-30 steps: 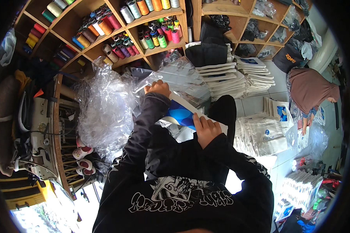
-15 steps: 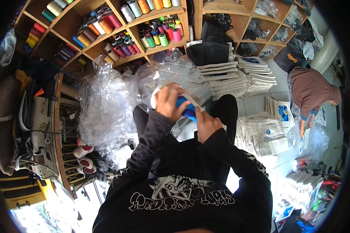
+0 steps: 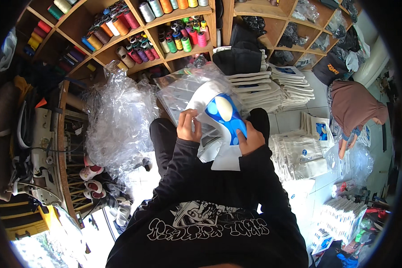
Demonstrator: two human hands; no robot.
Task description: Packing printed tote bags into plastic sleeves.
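Note:
A cream cloth tote bag [image 3: 226,154] with a blue print of rounded shapes is bent in a curve over my lap. My right hand [image 3: 251,140] grips its right edge, thumb lying across the print. At the bag's left edge is my left hand [image 3: 190,127], fingers curled in; whether they pinch the cloth, the plastic or nothing is hidden. A large clear plastic bag [image 3: 174,87] spreads behind and under the tote, just beyond my knees.
Crumpled clear plastic [image 3: 118,120] is heaped at left. Folded cream bags [image 3: 254,89] are stacked ahead, with more printed tote bags [image 3: 299,154] at right. Wooden shelves [image 3: 174,56] hold thread spools. A person [image 3: 359,105] bends over bags at far right; a sewing machine [image 3: 44,156] stands at far left.
My hands have moved apart, the right one shifting right and the left one lower. The tote bag has opened out, showing more of its blue print and its cream cloth.

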